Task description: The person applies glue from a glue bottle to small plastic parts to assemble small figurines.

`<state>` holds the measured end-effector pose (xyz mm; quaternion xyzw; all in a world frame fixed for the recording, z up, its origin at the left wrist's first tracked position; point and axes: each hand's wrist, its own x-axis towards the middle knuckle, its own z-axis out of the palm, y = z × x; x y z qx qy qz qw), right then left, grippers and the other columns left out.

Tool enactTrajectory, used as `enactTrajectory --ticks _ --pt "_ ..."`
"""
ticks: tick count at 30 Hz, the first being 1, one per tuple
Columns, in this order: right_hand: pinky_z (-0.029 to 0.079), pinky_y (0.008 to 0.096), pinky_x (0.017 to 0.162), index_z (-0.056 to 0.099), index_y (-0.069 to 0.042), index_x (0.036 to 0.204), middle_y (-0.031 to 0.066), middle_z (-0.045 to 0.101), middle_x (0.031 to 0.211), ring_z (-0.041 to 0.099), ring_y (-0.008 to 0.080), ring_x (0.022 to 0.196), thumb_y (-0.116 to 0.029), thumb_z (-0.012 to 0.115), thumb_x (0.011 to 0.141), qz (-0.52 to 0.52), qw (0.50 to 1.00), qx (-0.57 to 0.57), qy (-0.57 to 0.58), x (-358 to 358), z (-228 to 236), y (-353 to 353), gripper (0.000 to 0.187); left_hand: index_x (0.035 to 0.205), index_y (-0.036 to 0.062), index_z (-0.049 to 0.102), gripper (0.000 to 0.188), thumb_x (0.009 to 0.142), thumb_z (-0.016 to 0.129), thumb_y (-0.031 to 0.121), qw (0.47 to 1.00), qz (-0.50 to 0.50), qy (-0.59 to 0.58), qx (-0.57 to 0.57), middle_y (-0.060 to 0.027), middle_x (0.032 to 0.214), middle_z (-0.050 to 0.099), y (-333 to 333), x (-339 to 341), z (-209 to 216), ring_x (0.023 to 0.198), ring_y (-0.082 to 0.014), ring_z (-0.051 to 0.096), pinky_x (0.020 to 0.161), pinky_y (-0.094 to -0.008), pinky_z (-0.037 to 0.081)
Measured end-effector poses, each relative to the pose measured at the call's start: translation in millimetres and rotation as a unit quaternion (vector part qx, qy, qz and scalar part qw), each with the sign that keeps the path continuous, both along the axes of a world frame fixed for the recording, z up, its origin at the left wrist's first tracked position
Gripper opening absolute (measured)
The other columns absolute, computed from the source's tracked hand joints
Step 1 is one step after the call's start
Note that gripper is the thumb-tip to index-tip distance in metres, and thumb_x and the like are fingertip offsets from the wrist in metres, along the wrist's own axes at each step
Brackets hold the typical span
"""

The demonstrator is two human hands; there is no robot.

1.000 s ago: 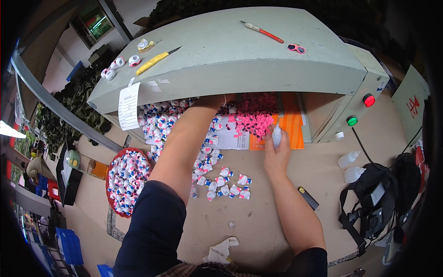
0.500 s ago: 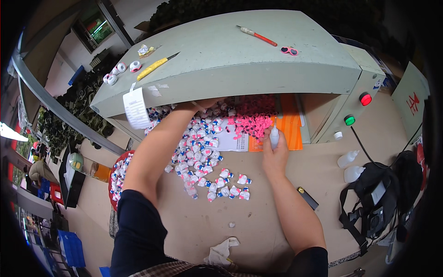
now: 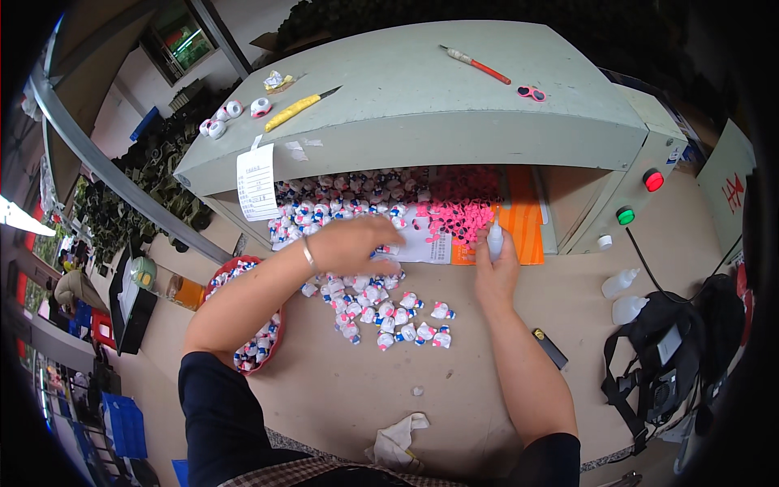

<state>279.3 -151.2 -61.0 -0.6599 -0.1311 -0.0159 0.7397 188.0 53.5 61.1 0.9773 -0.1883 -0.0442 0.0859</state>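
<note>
My right hand point(image 3: 497, 272) grips a small clear squeeze bottle point(image 3: 495, 241) with its tip pointing up and away, beside the pink pieces. These small pink parts with dark spots point(image 3: 457, 221), like tiny sunglasses, lie heaped at the opening of the grey box. My left hand point(image 3: 357, 246), a bracelet on its wrist, hovers over many small white figurines with pink and blue parts point(image 3: 389, 318). Its fingers and thumb look apart, slightly blurred; I make out nothing held. More figurines point(image 3: 324, 213) fill the left of the opening, partly hidden by that hand.
On the grey box point(image 3: 389, 81) lie a yellow-handled knife point(image 3: 294, 112), a red pen-like tool point(image 3: 475, 65) and pink glasses point(image 3: 531, 93). A red basket point(image 3: 280, 337) of figurines stands left. To the right are two white bottles point(image 3: 629, 310), a black bag point(image 3: 677, 349) and a cloth point(image 3: 398, 442).
My left hand has come out from under the box toward me, above the figurines. My right hand still holds the squeeze bottle in nearly the same place. The view has shifted slightly.
</note>
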Motion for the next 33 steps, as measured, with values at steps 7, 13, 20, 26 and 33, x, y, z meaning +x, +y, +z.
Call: enactTrajectory --ticks 7,13,20,26,33 --pt "0.048 0.025 0.07 0.046 0.002 0.107 0.0069 0.056 0.093 0.055 0.0115 0.082 -0.007 0.049 0.085 0.018 0.999 -0.044 -0.012 -3.3 5.8 0.1 0.024 0.092 0.012 0.061 0.02 0.073 0.055 0.012 0.959 0.048 -0.247 0.131 -0.0107 0.093 0.058 49.6 123.4 -70.1 0.085 -0.0295 0.056 0.076 -0.0373 0.044" --pt "0.047 0.0248 0.071 0.046 0.002 0.107 0.0072 0.056 0.093 0.056 0.0125 0.079 -0.008 0.048 0.085 0.002 0.997 -0.065 -0.039 1.1 4.2 -5.3 0.024 0.089 0.0061 0.061 0.022 0.069 0.057 0.014 0.972 0.066 -0.162 0.156 -0.0152 0.091 0.058 32.8 129.5 -56.0 0.085 -0.0288 0.056 0.074 -0.038 0.044" --pt "0.047 0.0248 0.07 0.046 0.002 0.107 0.0067 0.055 0.093 0.056 0.0124 0.079 -0.008 0.048 0.085 0.017 0.998 -0.052 -0.025 1.8 -1.2 -1.6 0.024 0.104 0.0032 0.053 0.037 0.069 0.056 0.016 0.982 0.174 -0.036 -0.062 -0.0166 0.09 0.057 13.5 118.1 -40.2 0.086 -0.0283 0.056 0.074 -0.0359 0.044" --pt "0.047 0.0244 0.069 0.046 0.001 0.108 0.0069 0.055 0.094 0.056 0.0123 0.078 -0.008 0.048 0.085 0.017 0.998 -0.05 -0.02 0.2 -2.3 0.4 0.024 0.105 0.0062 0.053 0.034 0.072 0.056 0.017 0.992 0.122 -0.022 0.012 -0.0164 0.093 0.056 10.3 126.6 -58.9 0.087 -0.0276 0.055 0.074 -0.0365 0.043" --pt "0.048 0.0241 0.066 0.047 0.002 0.106 0.0067 0.056 0.09 0.057 0.0119 0.077 -0.008 0.049 0.085 0.008 0.998 -0.055 -0.038 0.2 4.9 -1.6 0.023 0.097 0.0068 0.056 0.024 0.075 0.054 0.016 0.985 0.165 -0.048 -0.033 -0.0154 0.081 0.058 31.1 118.5 -43.6 0.074 -0.0259 0.057 0.067 -0.0343 0.044"
